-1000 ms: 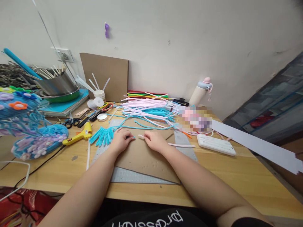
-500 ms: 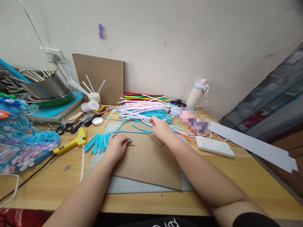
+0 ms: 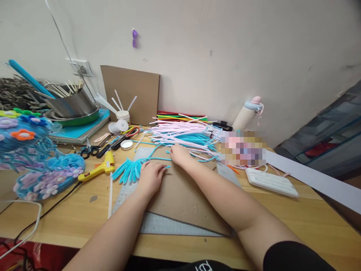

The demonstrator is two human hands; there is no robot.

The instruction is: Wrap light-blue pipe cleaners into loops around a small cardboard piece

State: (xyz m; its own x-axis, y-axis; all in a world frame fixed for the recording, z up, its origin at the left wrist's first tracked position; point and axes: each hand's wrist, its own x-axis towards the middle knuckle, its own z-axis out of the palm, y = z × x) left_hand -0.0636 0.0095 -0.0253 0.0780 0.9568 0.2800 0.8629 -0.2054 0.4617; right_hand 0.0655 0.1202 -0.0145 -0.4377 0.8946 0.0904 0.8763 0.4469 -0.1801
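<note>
My left hand point(image 3: 152, 176) rests on the brown cardboard sheet point(image 3: 187, 199), fingers closed on a blue pipe cleaner whose short tip point(image 3: 167, 166) pokes out to the right. A fan of looped blue pipe cleaners point(image 3: 128, 170) spreads out left of that hand. Farther back, my right hand point(image 3: 180, 154) is closed at a loose blue pipe cleaner end point(image 3: 168, 152), which sticks out left of the fingers. The fingertips themselves are partly hidden. Right behind this hand lies a pile of pink pipe cleaners point(image 3: 180, 130) over blue ones point(image 3: 194, 140).
A yellow glue gun point(image 3: 103, 166) and scissors point(image 3: 89, 150) lie left, near a blue flowered pipe cleaner piece point(image 3: 53, 177). A grey cutting mat point(image 3: 166, 226) is under the cardboard. A white power bank point(image 3: 270, 181) and a bottle point(image 3: 244, 114) stand right.
My right hand has moved left and closed near the loose blue pipe cleaner end. The left hand keeps its place on the cardboard. The whole view has swung slightly left.
</note>
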